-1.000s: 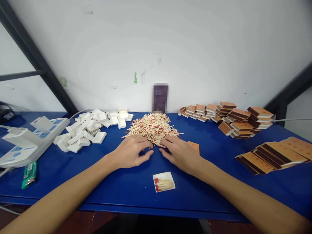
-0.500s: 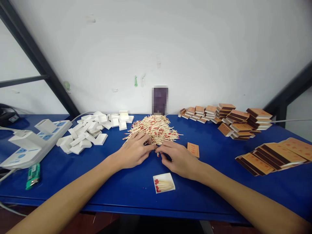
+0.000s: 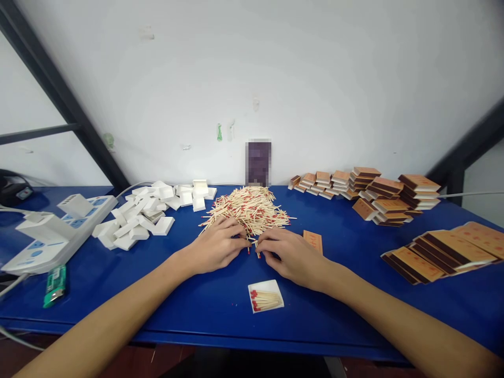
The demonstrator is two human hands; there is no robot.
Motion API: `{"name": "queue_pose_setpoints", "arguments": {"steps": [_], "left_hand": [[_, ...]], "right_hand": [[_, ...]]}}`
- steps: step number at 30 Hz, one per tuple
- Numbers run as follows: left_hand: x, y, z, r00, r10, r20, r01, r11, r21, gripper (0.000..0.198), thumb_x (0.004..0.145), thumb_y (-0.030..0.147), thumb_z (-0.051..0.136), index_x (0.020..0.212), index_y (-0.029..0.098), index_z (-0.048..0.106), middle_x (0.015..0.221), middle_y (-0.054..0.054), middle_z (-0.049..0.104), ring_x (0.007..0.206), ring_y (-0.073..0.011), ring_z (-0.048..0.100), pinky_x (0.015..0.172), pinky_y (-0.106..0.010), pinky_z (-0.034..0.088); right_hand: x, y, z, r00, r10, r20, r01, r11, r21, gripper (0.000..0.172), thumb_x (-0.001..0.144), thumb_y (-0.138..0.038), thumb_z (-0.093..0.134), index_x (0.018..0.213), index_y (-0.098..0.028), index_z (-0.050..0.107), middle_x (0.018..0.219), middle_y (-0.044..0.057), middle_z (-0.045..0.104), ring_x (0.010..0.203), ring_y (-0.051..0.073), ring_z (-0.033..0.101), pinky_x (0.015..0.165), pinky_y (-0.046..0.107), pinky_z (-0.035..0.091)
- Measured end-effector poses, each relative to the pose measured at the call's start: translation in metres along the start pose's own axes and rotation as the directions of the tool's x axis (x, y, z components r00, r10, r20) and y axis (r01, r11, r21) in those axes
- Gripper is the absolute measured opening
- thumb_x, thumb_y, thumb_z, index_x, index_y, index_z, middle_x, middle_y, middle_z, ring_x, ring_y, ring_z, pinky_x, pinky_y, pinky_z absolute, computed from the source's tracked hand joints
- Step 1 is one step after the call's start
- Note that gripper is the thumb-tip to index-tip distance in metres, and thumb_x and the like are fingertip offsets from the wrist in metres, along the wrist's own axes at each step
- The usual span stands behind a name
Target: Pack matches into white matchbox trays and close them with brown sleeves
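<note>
A heap of loose matches [image 3: 252, 207] with red heads lies on the table, at the front of which both hands work. My left hand [image 3: 220, 245] has its fingers closed at the heap's near edge, a match's red head showing below the fingertips. Beside it, my right hand [image 3: 289, 254] pinches matches [image 3: 258, 251] with their red heads pointing down toward me. The fingertips of the two hands are slightly apart. Nearer to me sits a white matchbox tray [image 3: 271, 286], partly filled with matches. Behind my right hand lies an orange matchbox sleeve [image 3: 314, 240], partly covered.
White matchbox trays [image 3: 163, 226] are piled on the left, next to a power strip [image 3: 96, 210] and a green packet [image 3: 55, 286]. Matchbox sleeves [image 3: 388, 185] stand stacked at the right, with more [image 3: 452, 247] closer. A blurred dark rectangle [image 3: 259, 163] stands against the wall.
My fingertips have moved slightly apart, the left hand going a little left. More match ends now show below the fingers of both hands.
</note>
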State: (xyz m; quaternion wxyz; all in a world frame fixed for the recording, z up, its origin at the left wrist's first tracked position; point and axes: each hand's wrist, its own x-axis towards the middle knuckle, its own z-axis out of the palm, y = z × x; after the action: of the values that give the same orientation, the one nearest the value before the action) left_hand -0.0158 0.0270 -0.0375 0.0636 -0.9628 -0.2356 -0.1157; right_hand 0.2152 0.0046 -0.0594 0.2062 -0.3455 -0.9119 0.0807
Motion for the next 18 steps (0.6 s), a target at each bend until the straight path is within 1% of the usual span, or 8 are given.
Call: {"name": "queue_pose_setpoints", "arguments": {"steps": [3, 8, 14, 18], "left_hand": [[-0.0013, -0.0016, -0.0001, 1.000, -0.008, 0.004, 0.008, 1.000, -0.023, 0.023, 0.097, 0.019, 0.045, 0.105, 0.020, 0.067, 0.103, -0.006, 0.061, 0.096, -0.0213, 0.049, 0.087, -0.035, 0.036], [-0.0028, -0.0021, -0.0008, 1.000, -0.028, -0.008, 0.028, 0.999, -0.026, 0.021, 0.097, 0.022, 0.047, 0.102, 0.020, 0.067, 0.101, -0.005, 0.060, 0.094, -0.0205, 0.050, 0.084, -0.034, 0.036], [-0.0020, -0.0043, -0.0004, 0.995, -0.095, -0.011, 0.094, 0.995, -0.032, 0.019, 0.097, 0.028, 0.051, 0.096, 0.021, 0.068, 0.100, -0.005, 0.060, 0.097, -0.0212, 0.051, 0.086, -0.036, 0.035], [-0.0010, -0.0039, -0.0015, 0.994, -0.113, 0.002, 0.113, 0.993, -0.046, 0.020, 0.096, 0.031, 0.051, 0.093, 0.019, 0.067, 0.097, -0.005, 0.059, 0.096, -0.0215, 0.051, 0.087, -0.036, 0.035]], "right_hand": [[-0.0006, 0.0010, 0.0000, 1.000, 0.002, -0.007, -0.002, 1.000, 0.011, 0.021, 0.088, -0.008, 0.052, 0.094, -0.018, 0.069, 0.101, 0.007, 0.068, 0.096, 0.020, 0.062, 0.086, 0.035, 0.049], [-0.0006, 0.0053, 0.0022, 0.998, 0.011, -0.063, -0.009, 1.000, 0.018, 0.019, 0.087, -0.008, 0.053, 0.091, -0.019, 0.067, 0.100, 0.006, 0.071, 0.094, 0.020, 0.064, 0.084, 0.034, 0.050], [-0.0008, 0.0035, 0.0005, 1.000, -0.020, -0.013, 0.020, 0.999, 0.027, 0.017, 0.087, -0.009, 0.054, 0.089, -0.019, 0.067, 0.095, 0.004, 0.072, 0.091, 0.020, 0.064, 0.084, 0.035, 0.048], [-0.0022, 0.0010, -0.0011, 1.000, -0.029, -0.013, 0.029, 0.999, 0.014, 0.014, 0.088, -0.012, 0.056, 0.089, -0.019, 0.068, 0.096, 0.005, 0.070, 0.091, 0.020, 0.063, 0.083, 0.035, 0.047]]}}
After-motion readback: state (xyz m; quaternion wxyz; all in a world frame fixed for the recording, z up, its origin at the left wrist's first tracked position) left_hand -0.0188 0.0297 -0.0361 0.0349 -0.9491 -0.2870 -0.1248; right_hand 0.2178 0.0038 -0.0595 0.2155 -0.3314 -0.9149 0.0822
